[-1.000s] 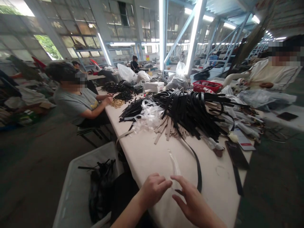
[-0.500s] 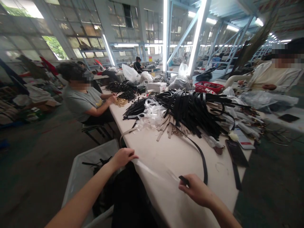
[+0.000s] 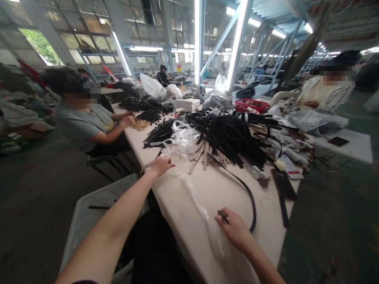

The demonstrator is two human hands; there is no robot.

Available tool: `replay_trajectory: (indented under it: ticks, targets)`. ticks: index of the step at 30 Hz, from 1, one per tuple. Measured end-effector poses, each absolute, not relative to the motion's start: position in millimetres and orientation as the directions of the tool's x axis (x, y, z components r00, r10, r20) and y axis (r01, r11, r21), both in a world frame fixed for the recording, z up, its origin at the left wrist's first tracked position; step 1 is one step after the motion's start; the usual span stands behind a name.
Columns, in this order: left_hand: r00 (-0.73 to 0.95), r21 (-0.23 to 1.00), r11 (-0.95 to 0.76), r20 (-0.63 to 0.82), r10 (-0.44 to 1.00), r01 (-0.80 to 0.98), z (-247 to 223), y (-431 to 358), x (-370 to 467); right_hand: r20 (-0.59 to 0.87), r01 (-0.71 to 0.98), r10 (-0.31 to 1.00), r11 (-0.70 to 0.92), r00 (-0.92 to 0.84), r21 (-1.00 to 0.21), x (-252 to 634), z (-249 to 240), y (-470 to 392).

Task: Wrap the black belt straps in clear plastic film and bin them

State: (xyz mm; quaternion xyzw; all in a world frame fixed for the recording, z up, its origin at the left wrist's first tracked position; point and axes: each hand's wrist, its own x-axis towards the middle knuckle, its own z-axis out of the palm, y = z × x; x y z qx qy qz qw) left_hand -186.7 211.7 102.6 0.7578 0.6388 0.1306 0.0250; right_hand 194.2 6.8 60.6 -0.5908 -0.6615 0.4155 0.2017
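My left hand (image 3: 162,165) is closed on one end of a long clear plastic strip (image 3: 194,193), at the table's left edge. The strip hangs loosely over the pale table (image 3: 237,193) toward my right hand (image 3: 232,227). In my right hand, fingers are closed around a small black piece (image 3: 222,216), apart from the strip's lower end. Beyond my left hand lies a heap of crumpled clear strips (image 3: 182,138). A big pile of black straps (image 3: 231,134) lies behind, and one black strap (image 3: 248,189) curves past my right hand.
A white bin (image 3: 74,221) stands left of the table. At the far left edge a person (image 3: 85,122) sits by gold pieces (image 3: 140,124). A phone (image 3: 283,184) and a red basket (image 3: 251,105) are on the right. Another person (image 3: 325,90) sits beyond.
My left hand has moved up and away over the table with the plastic strip. The strip, earlier stretched near my right hand, now hangs loose. The view has shifted right.
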Motion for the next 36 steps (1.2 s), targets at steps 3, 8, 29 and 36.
replay_trajectory:
  ticks: [3,8,29,36]
  targets:
    - [0.058,0.218,-0.158,0.403,0.913,0.963,103,193,-157,-0.249,0.703,0.956,-0.071,-0.153,-0.708,183,57,-4]
    - [-0.032,0.512,-0.136,0.305,0.952,0.848,77,82,-72,-0.276,0.804,0.957,-0.094,-0.090,-0.587,174,45,-9]
    - [-0.279,0.907,0.203,-0.316,0.907,-0.369,26,41,6,-0.479,0.117,0.833,-0.465,-0.276,-0.877,181,39,0]
    - [-0.420,0.907,0.101,-0.285,0.862,-0.409,34,65,-13,-0.417,0.032,0.884,-0.420,-0.212,-0.907,182,35,7]
